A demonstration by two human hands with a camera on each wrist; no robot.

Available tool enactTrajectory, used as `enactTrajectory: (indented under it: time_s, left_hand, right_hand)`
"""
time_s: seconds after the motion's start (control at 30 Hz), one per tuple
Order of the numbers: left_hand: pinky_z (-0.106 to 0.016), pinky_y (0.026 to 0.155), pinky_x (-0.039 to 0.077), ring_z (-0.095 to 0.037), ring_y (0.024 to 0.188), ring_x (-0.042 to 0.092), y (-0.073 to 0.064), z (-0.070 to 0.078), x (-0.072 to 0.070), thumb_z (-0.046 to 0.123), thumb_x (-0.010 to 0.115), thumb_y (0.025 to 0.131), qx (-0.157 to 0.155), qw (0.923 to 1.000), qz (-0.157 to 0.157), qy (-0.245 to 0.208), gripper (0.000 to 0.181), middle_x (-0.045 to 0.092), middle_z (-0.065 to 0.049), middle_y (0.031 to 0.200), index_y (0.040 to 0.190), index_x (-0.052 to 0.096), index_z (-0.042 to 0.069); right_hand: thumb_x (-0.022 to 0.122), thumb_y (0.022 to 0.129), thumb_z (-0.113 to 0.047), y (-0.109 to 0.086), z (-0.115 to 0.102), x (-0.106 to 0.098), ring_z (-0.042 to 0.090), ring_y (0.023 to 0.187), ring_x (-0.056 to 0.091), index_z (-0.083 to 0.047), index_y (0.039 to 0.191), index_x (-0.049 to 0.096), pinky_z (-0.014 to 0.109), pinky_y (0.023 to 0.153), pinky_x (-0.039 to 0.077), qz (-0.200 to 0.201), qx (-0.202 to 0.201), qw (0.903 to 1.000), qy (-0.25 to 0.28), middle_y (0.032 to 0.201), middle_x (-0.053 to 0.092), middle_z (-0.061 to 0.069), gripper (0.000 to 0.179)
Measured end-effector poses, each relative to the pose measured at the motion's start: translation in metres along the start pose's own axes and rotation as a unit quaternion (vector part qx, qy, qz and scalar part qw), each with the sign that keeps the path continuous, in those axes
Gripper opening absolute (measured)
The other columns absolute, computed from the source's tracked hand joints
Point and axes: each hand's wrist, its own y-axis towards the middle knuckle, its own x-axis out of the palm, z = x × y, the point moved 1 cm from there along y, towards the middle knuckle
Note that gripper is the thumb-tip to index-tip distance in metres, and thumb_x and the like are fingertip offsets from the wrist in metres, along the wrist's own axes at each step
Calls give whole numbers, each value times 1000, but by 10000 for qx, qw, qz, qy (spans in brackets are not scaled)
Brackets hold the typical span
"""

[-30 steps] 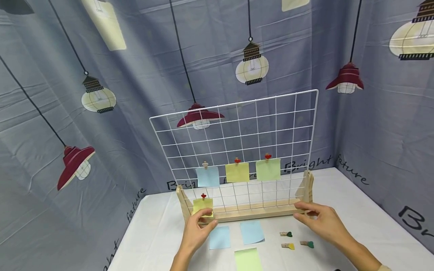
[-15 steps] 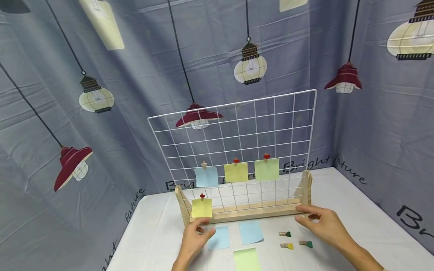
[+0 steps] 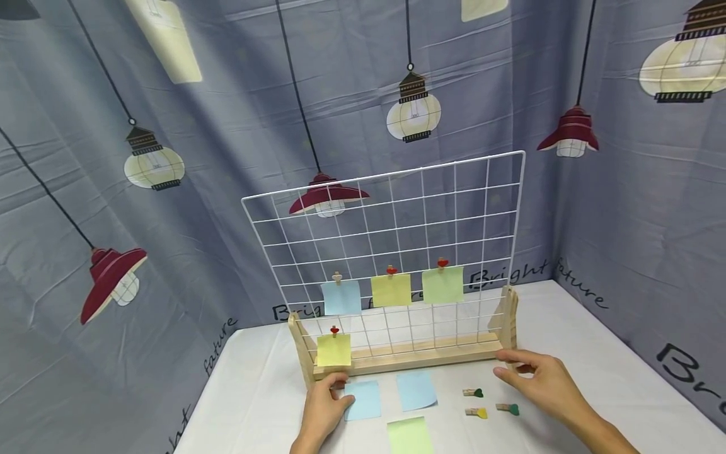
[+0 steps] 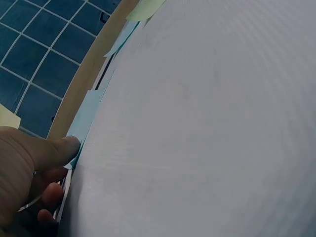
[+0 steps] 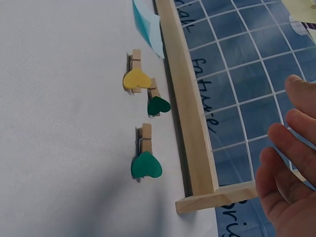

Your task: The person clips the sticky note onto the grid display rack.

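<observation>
My left hand (image 3: 324,408) is at the left edge of a blue sticky note (image 3: 365,401) lying on the white table. In the left wrist view, its thumb overlaps the note's near corner while the fingers curve below. Just above hangs a small yellow sticky note (image 3: 334,350), held to the white wire grid (image 3: 413,227) by a red heart clothespin (image 3: 334,330). My right hand (image 3: 541,378) hovers by the right end of the wooden base (image 3: 420,360), fingers loosely bent and holding nothing. Near it lie a yellow heart clothespin (image 5: 137,79) and two green heart clothespins (image 5: 146,163).
Another blue note (image 3: 416,391) and a green note (image 3: 411,435) lie on the table. Higher on the grid hang a blue note (image 3: 341,298), a yellow note (image 3: 391,291) and a green note (image 3: 443,285), each clipped. A printed curtain (image 3: 227,126) surrounds the table.
My left hand has come down off the clipped lower yellow note to the blue note on the table. My right hand has hardly moved. The head view has shifted slightly.
</observation>
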Motion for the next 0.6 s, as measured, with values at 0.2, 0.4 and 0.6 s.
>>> enactTrajectory:
  time_s: [0.2,0.4,0.6]
  left_hand:
    - [-21,60,42,-5,67,52,-1,1,2,7,87,77,67,9998,-12,191,31,68,6,86,106,77,12]
    - [-20,63,45,-2,69,55,-1,5,2,4,81,82,291,9991,163,278,16,69,9,80,93,78,14]
    - [-20,65,47,-3,72,58,-2,4,0,3,79,84,179,9996,171,108,14,72,8,83,92,79,15]
  right_hand:
    - [83,87,-36,-1,3,0,25,96,72,-13,112,79,31,76,56,-31,70,9999,-67,123,75,13,35]
    - [84,87,-30,-1,4,0,26,93,73,-14,111,80,28,76,56,130,-150,9998,-4,113,78,6,30]
    - [83,87,-33,-3,5,0,19,91,71,-14,112,79,26,76,56,-9,-23,10000,-9,111,79,5,31]
